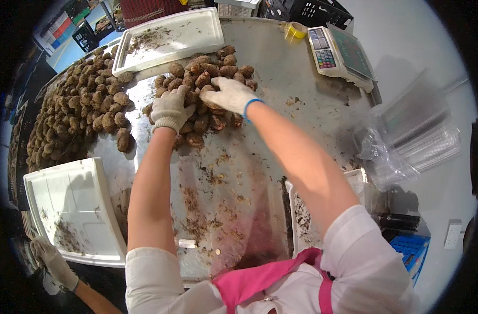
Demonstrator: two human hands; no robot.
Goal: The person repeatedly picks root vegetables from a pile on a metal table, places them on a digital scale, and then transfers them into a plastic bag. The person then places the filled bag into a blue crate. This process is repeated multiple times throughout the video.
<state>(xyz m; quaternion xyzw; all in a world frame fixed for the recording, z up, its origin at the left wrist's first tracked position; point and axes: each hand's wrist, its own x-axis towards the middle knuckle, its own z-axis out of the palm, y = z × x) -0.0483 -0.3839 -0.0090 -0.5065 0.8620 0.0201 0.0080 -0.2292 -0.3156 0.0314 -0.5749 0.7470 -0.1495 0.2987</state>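
A pile of brown taro corms (201, 123) lies on the metal table before me. My left hand (169, 106), in a white knit glove, rests on the pile's left side with its thumb and fingers apart. Touching the pile from the right is my right hand (233, 94), also gloved, with a blue band at the wrist. One corm (207, 89) sits between its thumb and fingers; whether it is gripped is unclear. Both palms are hidden, so anything under them cannot be seen.
A larger taro heap (74, 106) spreads at left. White trays with dirt stand at the back (172, 39) and left front (72, 208). A digital scale (341, 55), yellow tape (298, 30) and plastic bags (411, 133) lie right. Another person's gloved hand (52, 263) is lower left.
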